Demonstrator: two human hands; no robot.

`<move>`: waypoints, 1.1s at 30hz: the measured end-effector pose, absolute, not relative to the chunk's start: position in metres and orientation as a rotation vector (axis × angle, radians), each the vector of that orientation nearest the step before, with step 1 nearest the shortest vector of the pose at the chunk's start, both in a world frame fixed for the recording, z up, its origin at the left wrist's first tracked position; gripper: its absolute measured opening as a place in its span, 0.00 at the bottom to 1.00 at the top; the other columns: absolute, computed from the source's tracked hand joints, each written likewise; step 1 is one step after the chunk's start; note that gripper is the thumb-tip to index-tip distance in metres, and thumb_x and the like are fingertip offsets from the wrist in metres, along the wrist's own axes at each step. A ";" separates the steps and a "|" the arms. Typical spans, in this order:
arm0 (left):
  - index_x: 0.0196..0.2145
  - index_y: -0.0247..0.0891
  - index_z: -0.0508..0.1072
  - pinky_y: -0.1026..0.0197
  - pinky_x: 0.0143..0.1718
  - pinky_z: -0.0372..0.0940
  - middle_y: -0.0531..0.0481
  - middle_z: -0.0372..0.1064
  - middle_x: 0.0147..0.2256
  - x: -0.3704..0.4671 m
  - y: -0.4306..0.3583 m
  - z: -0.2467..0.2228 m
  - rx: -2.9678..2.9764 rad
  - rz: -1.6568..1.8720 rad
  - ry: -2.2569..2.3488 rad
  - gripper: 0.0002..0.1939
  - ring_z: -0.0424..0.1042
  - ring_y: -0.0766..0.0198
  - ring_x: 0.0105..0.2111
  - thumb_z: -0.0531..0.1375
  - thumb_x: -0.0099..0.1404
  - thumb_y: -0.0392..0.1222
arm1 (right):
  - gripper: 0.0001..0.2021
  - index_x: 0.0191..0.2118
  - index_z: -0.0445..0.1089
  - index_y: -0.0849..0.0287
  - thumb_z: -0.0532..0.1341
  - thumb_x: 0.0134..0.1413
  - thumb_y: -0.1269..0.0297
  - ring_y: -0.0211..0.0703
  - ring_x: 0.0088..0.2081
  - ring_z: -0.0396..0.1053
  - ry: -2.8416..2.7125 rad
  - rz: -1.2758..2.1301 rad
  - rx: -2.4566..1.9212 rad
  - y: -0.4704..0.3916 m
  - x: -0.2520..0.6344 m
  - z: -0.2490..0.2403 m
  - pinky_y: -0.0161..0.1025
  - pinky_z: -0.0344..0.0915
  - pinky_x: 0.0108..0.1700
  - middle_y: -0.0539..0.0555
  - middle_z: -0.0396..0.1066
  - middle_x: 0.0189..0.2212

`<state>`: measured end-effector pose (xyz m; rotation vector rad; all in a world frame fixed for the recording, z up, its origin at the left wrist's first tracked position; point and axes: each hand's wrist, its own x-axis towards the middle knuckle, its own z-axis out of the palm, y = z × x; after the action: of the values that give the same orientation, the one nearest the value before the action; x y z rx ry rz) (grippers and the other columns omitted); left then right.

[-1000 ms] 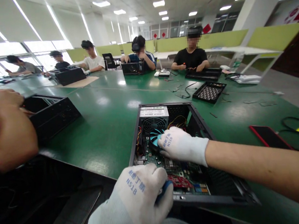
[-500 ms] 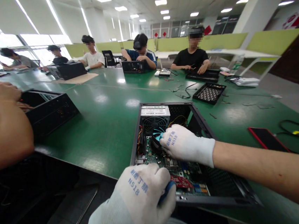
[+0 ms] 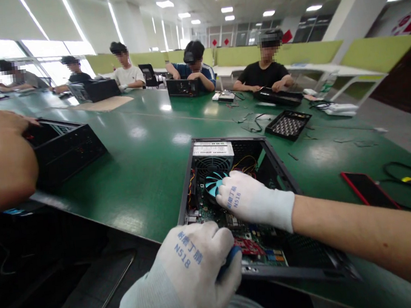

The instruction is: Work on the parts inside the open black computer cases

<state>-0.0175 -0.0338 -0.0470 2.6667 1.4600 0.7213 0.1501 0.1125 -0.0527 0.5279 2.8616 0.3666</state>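
Though beyond left hand (image 3: 193, 271), fan (image 3: 213, 184) against right hand (image 3: 248, 197)

We see one computer case (image 3: 293, 270), black and open at its upper side, which lies flat on the green table (image 3: 135, 180). Inside it, at the far left corner, sits the power supply (image 3: 213, 150) with a white label and a round grille. Nearer to us is the green circuit board (image 3: 206, 211), and on its near part the red card (image 3: 250, 247). The round fan (image 3: 214, 184) has light blue blades and a dark frame — our right hand (image 3: 242, 196) holds it at its right side and covers this part. The blue object (image 3: 231, 260) is mostly hidden inside our left hand (image 3: 198, 266) — its shape we cannot tell.
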 end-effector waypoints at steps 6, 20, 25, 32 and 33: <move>0.30 0.44 0.63 0.55 0.24 0.54 0.54 0.66 0.25 -0.017 -0.034 -0.047 2.657 0.740 1.471 0.11 0.66 0.62 0.23 0.56 0.72 0.42 | 0.07 0.36 0.74 0.59 0.59 0.63 0.69 0.51 0.38 0.73 2.889 0.403 0.533 0.122 0.150 -0.058 0.46 0.57 0.40 0.58 0.76 0.33; 0.31 0.44 0.62 0.54 0.26 0.55 0.53 0.68 0.27 -0.016 -0.034 -0.039 2.586 0.597 1.479 0.09 0.68 0.60 0.25 0.54 0.72 0.41 | 0.13 0.34 0.75 0.57 0.56 0.68 0.60 0.51 0.34 0.74 2.871 0.462 0.765 0.111 0.183 -0.014 0.45 0.54 0.37 0.57 0.77 0.30; 0.30 0.44 0.61 0.54 0.26 0.52 0.54 0.66 0.27 -0.016 -0.034 -0.041 2.590 0.639 1.466 0.10 0.66 0.61 0.24 0.54 0.71 0.40 | 0.13 0.33 0.77 0.55 0.58 0.66 0.60 0.52 0.34 0.76 2.742 0.485 0.867 0.130 0.209 -0.019 0.44 0.57 0.36 0.56 0.78 0.29; 0.31 0.44 0.62 0.54 0.28 0.54 0.54 0.67 0.28 -0.015 -0.035 -0.043 2.580 0.650 1.471 0.09 0.68 0.60 0.26 0.55 0.72 0.41 | 0.12 0.38 0.80 0.59 0.58 0.64 0.64 0.57 0.42 0.79 2.560 0.540 1.034 0.153 0.199 -0.020 0.46 0.62 0.39 0.61 0.81 0.36; 0.31 0.44 0.62 0.54 0.28 0.54 0.54 0.67 0.28 -0.015 -0.035 -0.043 2.575 0.636 1.472 0.10 0.68 0.60 0.26 0.55 0.73 0.42 | 0.12 0.39 0.80 0.59 0.58 0.64 0.65 0.58 0.43 0.79 2.533 0.518 1.055 0.156 0.195 -0.021 0.46 0.63 0.40 0.61 0.81 0.37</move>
<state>-0.0154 -0.0346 -0.0431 2.5749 1.4719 0.6358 0.1953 0.1565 -0.0212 1.0549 2.5327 0.5183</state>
